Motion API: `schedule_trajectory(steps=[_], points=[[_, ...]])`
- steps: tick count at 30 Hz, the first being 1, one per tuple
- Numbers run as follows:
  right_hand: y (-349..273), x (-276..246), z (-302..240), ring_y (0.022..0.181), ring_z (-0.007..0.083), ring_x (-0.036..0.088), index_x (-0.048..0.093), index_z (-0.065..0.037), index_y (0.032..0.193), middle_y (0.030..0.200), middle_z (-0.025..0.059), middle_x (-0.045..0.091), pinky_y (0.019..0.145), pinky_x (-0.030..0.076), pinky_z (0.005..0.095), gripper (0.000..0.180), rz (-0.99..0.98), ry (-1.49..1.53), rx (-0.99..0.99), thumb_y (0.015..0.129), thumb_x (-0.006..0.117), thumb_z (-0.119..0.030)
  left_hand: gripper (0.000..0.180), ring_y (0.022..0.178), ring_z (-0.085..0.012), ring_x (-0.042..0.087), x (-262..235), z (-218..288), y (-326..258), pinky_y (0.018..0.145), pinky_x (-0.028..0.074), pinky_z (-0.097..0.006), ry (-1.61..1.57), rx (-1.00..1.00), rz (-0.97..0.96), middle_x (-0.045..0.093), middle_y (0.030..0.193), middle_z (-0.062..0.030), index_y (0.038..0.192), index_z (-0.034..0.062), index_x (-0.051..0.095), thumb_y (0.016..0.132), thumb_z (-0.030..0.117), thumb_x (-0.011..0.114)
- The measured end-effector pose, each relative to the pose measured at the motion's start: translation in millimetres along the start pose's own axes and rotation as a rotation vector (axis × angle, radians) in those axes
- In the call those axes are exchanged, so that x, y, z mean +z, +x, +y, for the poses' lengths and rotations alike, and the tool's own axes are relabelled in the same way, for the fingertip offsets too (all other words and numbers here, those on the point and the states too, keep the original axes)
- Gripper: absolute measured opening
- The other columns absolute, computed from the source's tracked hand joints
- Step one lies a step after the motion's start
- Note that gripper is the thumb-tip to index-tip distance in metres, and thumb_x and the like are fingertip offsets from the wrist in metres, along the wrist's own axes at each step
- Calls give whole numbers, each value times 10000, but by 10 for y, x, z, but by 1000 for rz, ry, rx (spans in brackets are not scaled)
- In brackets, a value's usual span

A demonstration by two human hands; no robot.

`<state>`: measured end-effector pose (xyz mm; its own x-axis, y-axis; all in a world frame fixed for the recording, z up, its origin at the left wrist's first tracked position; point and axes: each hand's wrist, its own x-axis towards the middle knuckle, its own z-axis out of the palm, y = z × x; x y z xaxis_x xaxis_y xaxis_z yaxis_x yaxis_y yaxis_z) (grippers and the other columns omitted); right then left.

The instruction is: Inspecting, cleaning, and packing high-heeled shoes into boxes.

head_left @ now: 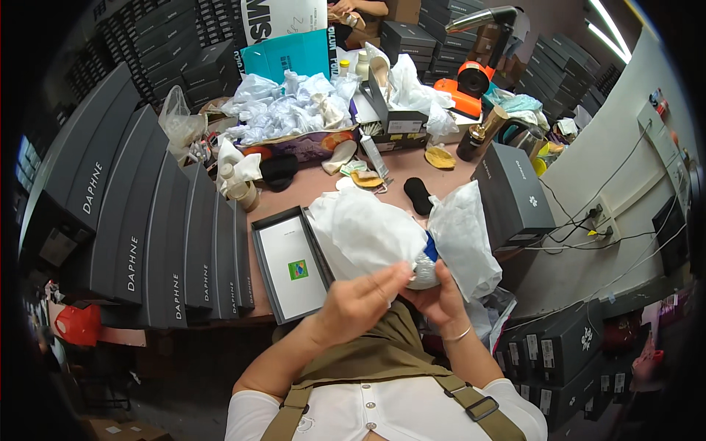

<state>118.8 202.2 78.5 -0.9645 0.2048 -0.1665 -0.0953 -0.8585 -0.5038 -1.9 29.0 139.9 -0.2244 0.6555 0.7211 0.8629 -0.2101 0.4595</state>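
My right hand (441, 300) is closed around a shiny silver, shoe-like piece (424, 272) with a bit of blue above it; most of it is hidden. My left hand (366, 298) meets it from the other side, fingertips pinched together at its edge; what they grip is too small to make out. White tissue paper (368, 231) spreads on the table just beyond my left hand. Another crumpled white wrapping (463, 239) lies beyond my right hand. To the left rests an open dark grey box part (259, 257) with white paper and a green sticker inside.
Stacked grey shoeboxes (158, 242) line the left side; another grey box (515, 195) stands right. A carton of crumpled tissue (294, 143), an orange device (460, 97), a yellow pad (440, 157) and a black oval pad (418, 196) lie farther back. Cables (581, 228) hang at right.
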Motion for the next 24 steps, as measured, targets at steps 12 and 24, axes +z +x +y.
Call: schedule_trajectory(steps=[12,24], points=[[652,-202,471,1226,229,457,343,-35,1394,1352,119,454,1050,378,326,456,-211,-172,-98,1001,363,-264,354,741,-216,674,166,124,-327,640,562,-266,-93,119,-120,632,1124,-201,1115,-49,628,762,-69,604],[826,-154,745,1268,255,415,298,-17,1416,1401,146,394,1073,338,329,490,-250,-192,-70,981,379,-228,339,659,-196,639,273,70,-503,578,535,-268,-45,112,76,644,1090,-198,1084,-35,641,745,-36,646]])
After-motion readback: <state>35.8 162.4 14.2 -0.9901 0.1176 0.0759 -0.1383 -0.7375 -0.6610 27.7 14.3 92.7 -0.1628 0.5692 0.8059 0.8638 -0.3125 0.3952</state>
